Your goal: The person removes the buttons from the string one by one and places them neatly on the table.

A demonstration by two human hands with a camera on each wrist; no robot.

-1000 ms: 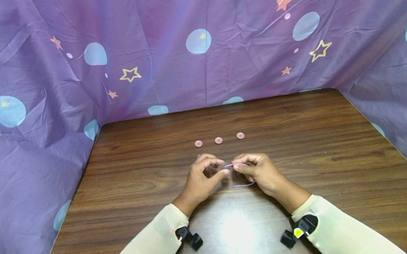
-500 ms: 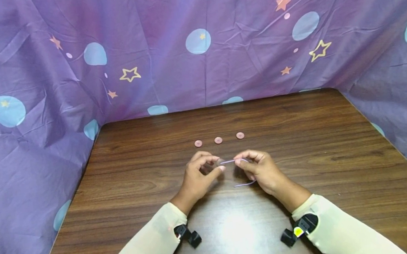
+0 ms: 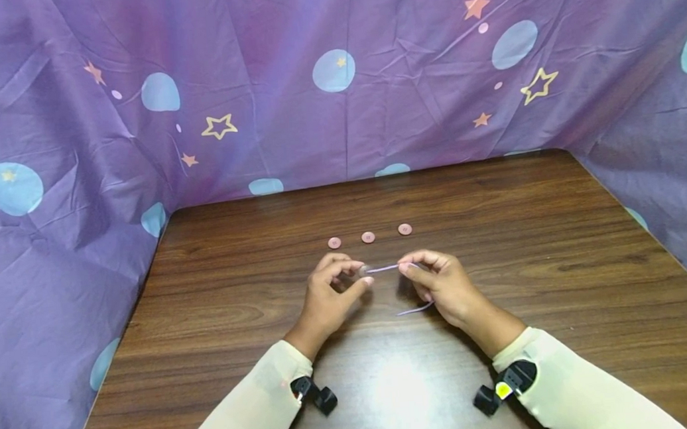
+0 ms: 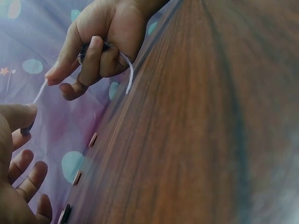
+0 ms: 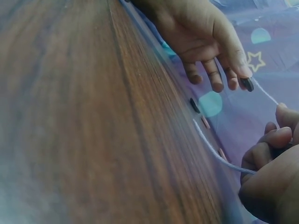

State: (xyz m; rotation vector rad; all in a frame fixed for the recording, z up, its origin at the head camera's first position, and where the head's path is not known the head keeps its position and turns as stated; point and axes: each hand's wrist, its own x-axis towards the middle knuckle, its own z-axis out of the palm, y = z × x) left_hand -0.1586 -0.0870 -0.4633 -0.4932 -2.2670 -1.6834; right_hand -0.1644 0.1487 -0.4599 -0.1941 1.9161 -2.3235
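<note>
In the head view, my left hand (image 3: 331,298) pinches a small button between thumb and fingertips. That button (image 5: 246,84) looks dark in the right wrist view and nearly see-through in the head view. A thin purple string (image 3: 383,268) runs taut from it to my right hand (image 3: 447,287), which pinches the string between thumb and forefinger. The string's loose tail (image 5: 215,153) hangs below the right hand. Something dark (image 4: 85,50) sits among the right hand's curled fingers, mostly hidden. Both hands are raised above the table.
Three pink buttons, a left one (image 3: 334,242), a middle one (image 3: 368,237) and a right one (image 3: 404,229), lie beyond the hands on the brown wooden table (image 3: 562,259). Another dark button (image 5: 194,105) lies near the left hand. A purple patterned curtain (image 3: 290,132) borders the table.
My left hand has drawn away to the left with the button, and the right hand has shifted slightly right. A longer, straighter stretch of string shows between them.
</note>
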